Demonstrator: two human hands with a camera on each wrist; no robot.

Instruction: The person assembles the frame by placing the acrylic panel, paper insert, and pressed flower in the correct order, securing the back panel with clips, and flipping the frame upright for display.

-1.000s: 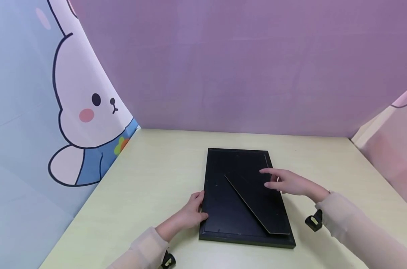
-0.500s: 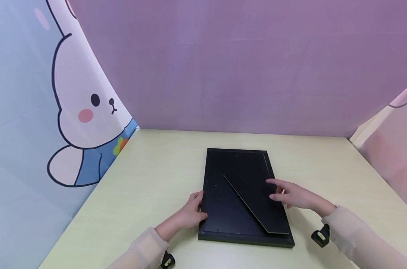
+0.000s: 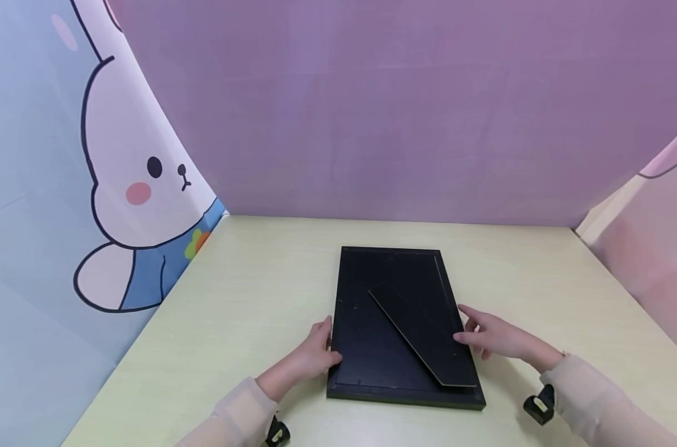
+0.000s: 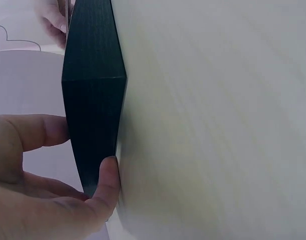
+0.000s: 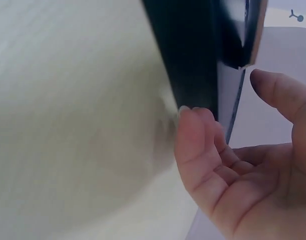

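Note:
A black picture frame lies face down on the pale table, its back upward. On that back sits a slanted black easel stand with a light cut edge. My left hand grips the frame's left side, thumb over the top edge. In the left wrist view, the fingers press against the outer side. At the opposite side is my right hand. The right wrist view shows its fingertips right at the side wall, while the thumb stands raised apart from the frame, close to the stand.
A purple backdrop rises behind the table's far edge. On the left hangs a blue panel with a cartoon rabbit, and a pink panel borders the right. Each wrist wears a small black device.
My right hand has come down and nearer, from above the frame's back to its right side edge. The left hand keeps its hold, and the frame shifts slightly left in view.

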